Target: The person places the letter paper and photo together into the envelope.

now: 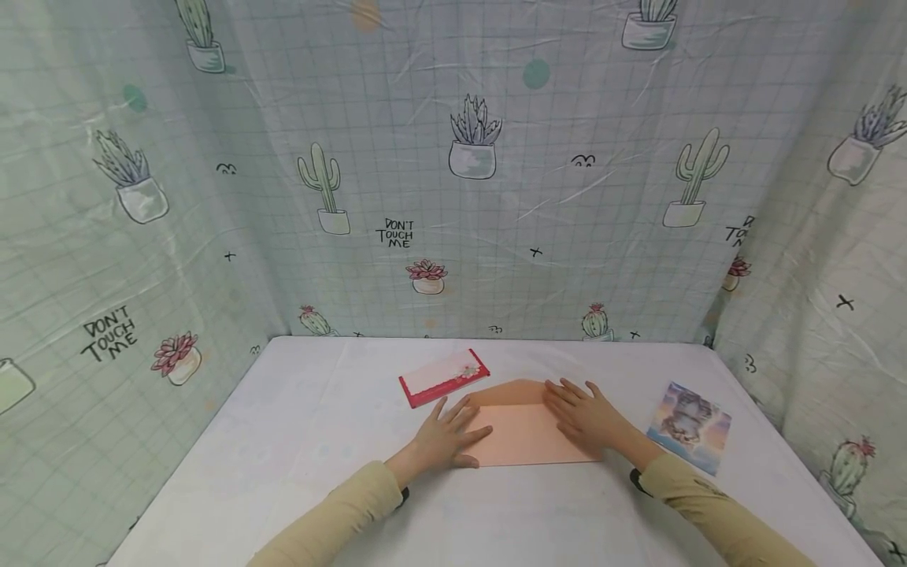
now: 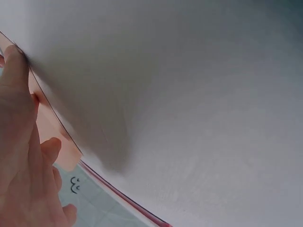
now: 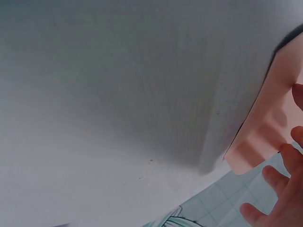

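Observation:
A peach-coloured envelope [image 1: 531, 437] lies on the white table, its darker flap [image 1: 513, 392] spread away from the person. At its left side rests my left hand [image 1: 441, 437], fingers spread over the edge and thumb by the lower left corner. My right hand [image 1: 584, 416] lies across the upper right part, fingers extended towards the flap. In the left wrist view, the left hand [image 2: 23, 142] shows along the envelope's edge [image 2: 47, 125]. The right wrist view has the right hand's fingertips [image 3: 289, 153] over the peach paper [image 3: 255, 146].
Behind the envelope, to the left, lies a red and white card [image 1: 442, 379] with a flower print. A picture card [image 1: 689, 427] in blue and pink lies right of the right forearm. A cactus-print cloth [image 1: 496, 213] hangs behind and beside the table [image 1: 283, 441].

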`<state>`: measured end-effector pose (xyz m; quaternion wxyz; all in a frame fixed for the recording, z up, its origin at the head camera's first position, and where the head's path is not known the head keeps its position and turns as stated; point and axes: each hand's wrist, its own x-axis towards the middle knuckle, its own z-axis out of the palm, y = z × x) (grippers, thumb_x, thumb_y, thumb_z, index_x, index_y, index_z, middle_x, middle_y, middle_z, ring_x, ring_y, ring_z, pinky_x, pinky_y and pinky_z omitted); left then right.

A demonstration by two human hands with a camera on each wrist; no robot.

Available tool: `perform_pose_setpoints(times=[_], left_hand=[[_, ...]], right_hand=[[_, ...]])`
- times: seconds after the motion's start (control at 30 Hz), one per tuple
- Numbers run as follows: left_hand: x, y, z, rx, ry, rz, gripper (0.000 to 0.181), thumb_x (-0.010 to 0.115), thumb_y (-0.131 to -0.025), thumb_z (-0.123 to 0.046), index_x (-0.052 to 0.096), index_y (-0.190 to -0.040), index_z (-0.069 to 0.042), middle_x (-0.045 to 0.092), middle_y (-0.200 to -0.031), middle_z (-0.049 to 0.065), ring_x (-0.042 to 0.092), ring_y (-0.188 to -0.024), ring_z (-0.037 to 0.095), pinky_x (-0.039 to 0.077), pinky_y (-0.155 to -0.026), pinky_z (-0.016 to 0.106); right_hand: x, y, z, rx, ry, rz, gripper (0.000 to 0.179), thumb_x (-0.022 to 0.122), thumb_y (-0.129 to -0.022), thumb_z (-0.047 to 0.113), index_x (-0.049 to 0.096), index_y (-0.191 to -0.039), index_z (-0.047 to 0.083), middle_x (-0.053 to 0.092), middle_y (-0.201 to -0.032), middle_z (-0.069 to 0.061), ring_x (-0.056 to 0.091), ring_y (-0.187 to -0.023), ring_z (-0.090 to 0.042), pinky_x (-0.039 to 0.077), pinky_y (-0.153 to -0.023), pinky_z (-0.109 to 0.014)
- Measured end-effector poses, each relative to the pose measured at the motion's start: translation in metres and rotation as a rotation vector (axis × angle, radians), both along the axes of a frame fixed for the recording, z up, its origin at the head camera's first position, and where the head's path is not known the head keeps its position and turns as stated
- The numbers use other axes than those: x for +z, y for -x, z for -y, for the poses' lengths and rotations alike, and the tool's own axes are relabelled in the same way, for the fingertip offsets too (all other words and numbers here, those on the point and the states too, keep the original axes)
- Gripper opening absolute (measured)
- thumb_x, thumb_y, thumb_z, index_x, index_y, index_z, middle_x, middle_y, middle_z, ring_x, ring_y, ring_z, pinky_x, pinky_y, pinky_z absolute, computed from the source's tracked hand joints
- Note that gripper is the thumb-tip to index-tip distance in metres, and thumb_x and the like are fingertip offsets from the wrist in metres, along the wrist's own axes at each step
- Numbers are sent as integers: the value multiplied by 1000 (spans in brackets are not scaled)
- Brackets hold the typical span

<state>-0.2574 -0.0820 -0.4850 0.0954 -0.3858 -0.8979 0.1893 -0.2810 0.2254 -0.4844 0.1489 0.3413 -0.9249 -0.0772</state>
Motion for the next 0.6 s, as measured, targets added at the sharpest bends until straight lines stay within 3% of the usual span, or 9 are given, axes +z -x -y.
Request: perform_pose_setpoints(times=[0.6], left_hand=[[4, 8, 3, 22, -1, 99, 62, 34, -80, -69, 26, -137, -43, 27, -147, 2, 17, -138, 27, 19, -106, 54]], right_hand=[[-4, 12, 4, -42, 37, 147, 52, 50, -88, 33, 40, -134, 10, 42, -139, -7, 39, -126, -31, 28, -95, -61]])
